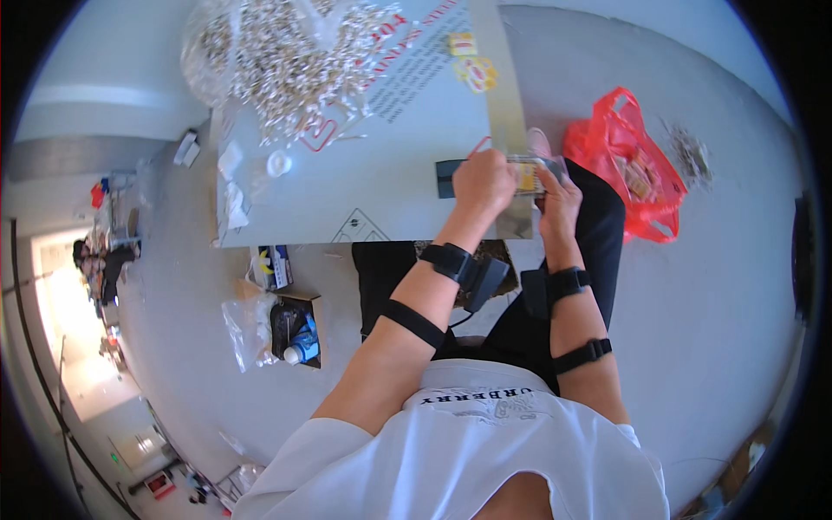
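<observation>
My right hand (560,198) grips a small clear packet (526,176) with a yellow label, at the table's right edge above my thigh. Against the packet's left end is my left hand (485,184), its fingers closed; what they hold is hidden. Partly under that hand, a dark flat piece (446,178) lies on the table. Loose cotton swabs (295,65) form a big heap at the far left of the table, spilling from a clear plastic bag (201,56). A small yellow packet (463,43) and a yellow-and-white flower-shaped piece (476,74) are at the far right.
A round white container (278,164) and crumpled white tissue (235,206) lie at the left of the grey table (390,217). On the floor to the right is a red plastic bag (637,208) with packets in it. A carton (315,334) with a blue bottle (303,340) stands below left.
</observation>
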`<state>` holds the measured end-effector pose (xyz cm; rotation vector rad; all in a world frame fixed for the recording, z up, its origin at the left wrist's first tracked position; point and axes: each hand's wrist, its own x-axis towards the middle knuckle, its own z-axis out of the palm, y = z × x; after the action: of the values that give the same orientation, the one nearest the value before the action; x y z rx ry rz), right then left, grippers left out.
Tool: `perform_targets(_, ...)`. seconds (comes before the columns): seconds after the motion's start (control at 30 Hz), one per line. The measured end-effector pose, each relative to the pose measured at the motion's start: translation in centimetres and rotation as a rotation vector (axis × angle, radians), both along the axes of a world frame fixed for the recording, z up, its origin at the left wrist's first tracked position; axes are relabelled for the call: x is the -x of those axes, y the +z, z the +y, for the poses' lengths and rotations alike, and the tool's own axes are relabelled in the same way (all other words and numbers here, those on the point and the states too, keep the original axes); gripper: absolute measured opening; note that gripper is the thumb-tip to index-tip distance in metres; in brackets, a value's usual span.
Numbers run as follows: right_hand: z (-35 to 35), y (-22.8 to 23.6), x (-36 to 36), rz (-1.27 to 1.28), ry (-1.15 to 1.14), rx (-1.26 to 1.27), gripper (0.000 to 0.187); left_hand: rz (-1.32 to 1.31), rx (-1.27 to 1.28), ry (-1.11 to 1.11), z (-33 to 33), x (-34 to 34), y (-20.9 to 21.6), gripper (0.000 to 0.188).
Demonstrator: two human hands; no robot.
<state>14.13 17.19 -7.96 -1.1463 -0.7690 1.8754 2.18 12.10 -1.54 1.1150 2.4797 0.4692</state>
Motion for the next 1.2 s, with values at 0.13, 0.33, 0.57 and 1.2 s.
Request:
perform_targets(0.13,1.1,-1.1,-1.1,-0.316,-0.111,-0.416,0.026,-0.006,-0.258,0.100,-1.6,2.5,-1.0,0.018)
perform_targets(0.33,-1.1,5.9,1.0,-0.774,-0.094,-1.288,0.021,0.569,-0.556,0.254,-9.5,16.7,-3.1,0.039)
perform_targets(0.57,-5.6,5.0,7.2,-0.437,0.486,-1.085,0.024,0.369,-0.315,0.182,-11.1,21.0,-3.1,0.026)
perform_targets(1.2,-5.8,4.2,12.5,-0.674,0.634,-1.325,0.023,0.460,-0.220,0.377,-3.9,21.0,-1.9,0.024)
